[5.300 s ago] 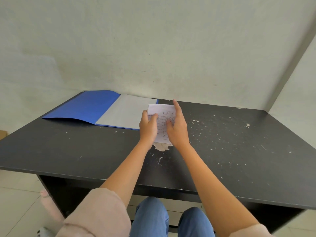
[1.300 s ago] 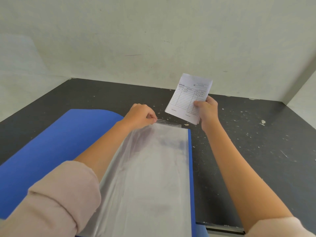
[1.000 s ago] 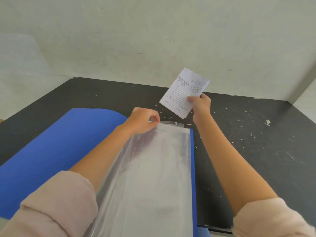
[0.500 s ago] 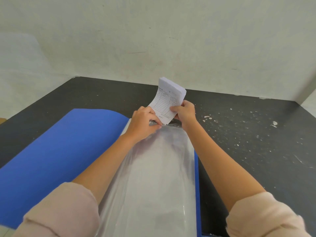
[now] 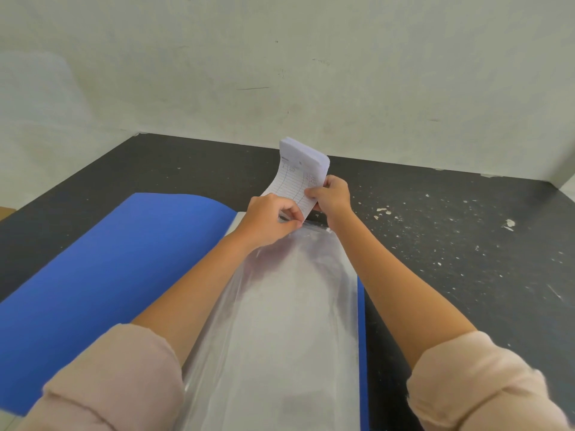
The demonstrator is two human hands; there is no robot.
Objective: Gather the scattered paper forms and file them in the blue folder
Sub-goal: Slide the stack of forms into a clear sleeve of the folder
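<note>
White ruled paper forms (image 5: 297,181) stand upright, bottom edge right above the mouth of clear plastic sleeve (image 5: 295,306) in blue folder (image 5: 109,259); right hand (image 5: 333,198) grips stack, left hand (image 5: 269,220) pinches sleeve lip.

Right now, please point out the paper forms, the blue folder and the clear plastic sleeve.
paper forms (image 5: 292,185): head view, printed front sheet, upper half.
blue folder (image 5: 102,265): head view, bare open left cover.
clear plastic sleeve (image 5: 295,321): head view, its middle.

Print on paper forms (image 5: 295,185) illegible, lower corner behind left hand (image 5: 270,219), blue folder (image 5: 109,275) cropped below.
</note>
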